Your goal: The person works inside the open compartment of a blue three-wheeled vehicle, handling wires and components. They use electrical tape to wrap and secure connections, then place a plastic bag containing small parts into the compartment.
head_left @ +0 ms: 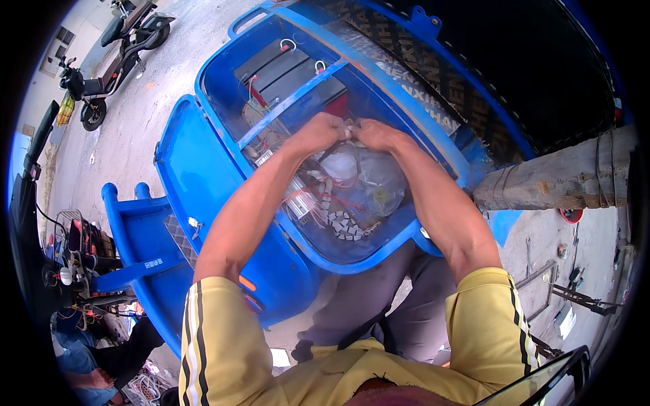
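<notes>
My left hand and my right hand meet over the open blue compartment of a vehicle, fingers pinched close together. A small whitish piece shows between the fingertips; its kind is too small to make out. Just below the hands lie a white rounded bundle and a clear plastic bag. Thin wires run beside a silver finned metal box left of them. Black batteries with white looped handles sit at the compartment's far end. A cluster of white blocks lies near its close edge.
A blue bar crosses the compartment. Its blue lid hangs open on the left. A thick post stands at the right. Beyond are a parked scooter, a person's bare foot at lower left, and scattered tools on the ground.
</notes>
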`<action>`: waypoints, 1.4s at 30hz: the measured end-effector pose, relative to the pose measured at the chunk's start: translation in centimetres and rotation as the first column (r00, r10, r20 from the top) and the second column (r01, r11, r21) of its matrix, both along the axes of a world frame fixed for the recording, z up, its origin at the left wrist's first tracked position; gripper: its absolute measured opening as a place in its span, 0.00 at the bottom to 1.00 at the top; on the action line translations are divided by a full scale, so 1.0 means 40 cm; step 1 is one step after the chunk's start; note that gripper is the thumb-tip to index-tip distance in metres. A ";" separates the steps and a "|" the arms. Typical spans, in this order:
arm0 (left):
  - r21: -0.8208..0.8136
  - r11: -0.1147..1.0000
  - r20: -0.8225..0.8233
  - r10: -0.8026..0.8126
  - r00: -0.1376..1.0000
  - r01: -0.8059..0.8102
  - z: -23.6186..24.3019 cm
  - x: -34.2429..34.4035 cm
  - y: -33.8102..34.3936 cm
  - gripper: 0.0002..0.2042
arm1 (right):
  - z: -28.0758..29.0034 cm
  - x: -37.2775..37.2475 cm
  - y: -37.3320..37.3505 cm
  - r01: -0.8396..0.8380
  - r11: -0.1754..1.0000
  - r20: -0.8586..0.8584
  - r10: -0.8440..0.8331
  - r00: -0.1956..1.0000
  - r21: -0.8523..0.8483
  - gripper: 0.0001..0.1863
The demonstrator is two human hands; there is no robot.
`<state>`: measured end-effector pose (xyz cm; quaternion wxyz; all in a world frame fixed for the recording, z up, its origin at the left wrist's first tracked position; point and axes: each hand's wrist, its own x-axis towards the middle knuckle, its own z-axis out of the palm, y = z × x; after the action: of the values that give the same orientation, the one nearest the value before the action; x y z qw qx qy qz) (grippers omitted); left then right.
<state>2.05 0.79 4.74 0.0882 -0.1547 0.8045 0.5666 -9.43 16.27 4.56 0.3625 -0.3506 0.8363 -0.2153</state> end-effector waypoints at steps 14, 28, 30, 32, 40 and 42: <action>-0.069 0.986 0.029 0.153 0.988 -0.150 -0.013 -0.011 -0.005 0.08 | 0.043 0.005 0.032 -0.352 0.930 -0.078 0.361 0.929 0.110 0.33; -0.106 0.989 0.108 0.117 0.987 -0.105 -0.028 -0.001 -0.027 0.09 | 0.127 0.047 0.025 -0.259 0.943 -0.139 0.291 0.947 0.211 0.21; -0.172 0.985 0.162 0.040 0.986 -0.011 -0.018 0.003 -0.030 0.12 | 0.127 0.048 0.026 -0.238 0.946 -0.148 0.273 0.950 0.218 0.21; -0.185 0.981 0.184 -0.024 0.983 0.059 -0.002 0.005 -0.018 0.14 | 0.124 0.049 0.030 -0.213 0.952 -0.161 0.251 0.955 0.220 0.21; -0.042 0.996 0.305 -0.060 0.951 0.076 0.059 0.008 0.009 0.13 | 0.095 0.033 0.009 -0.240 0.939 -0.146 0.280 0.949 0.247 0.21; -0.329 0.922 0.133 -0.168 0.977 0.203 0.058 0.033 0.030 0.14 | 0.094 0.032 0.009 -0.243 0.936 -0.149 0.286 0.947 0.253 0.20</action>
<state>3.36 2.00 7.05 0.1544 -0.1194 0.8959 0.3992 -8.16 16.63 8.32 0.3482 -0.4340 0.8303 -0.0321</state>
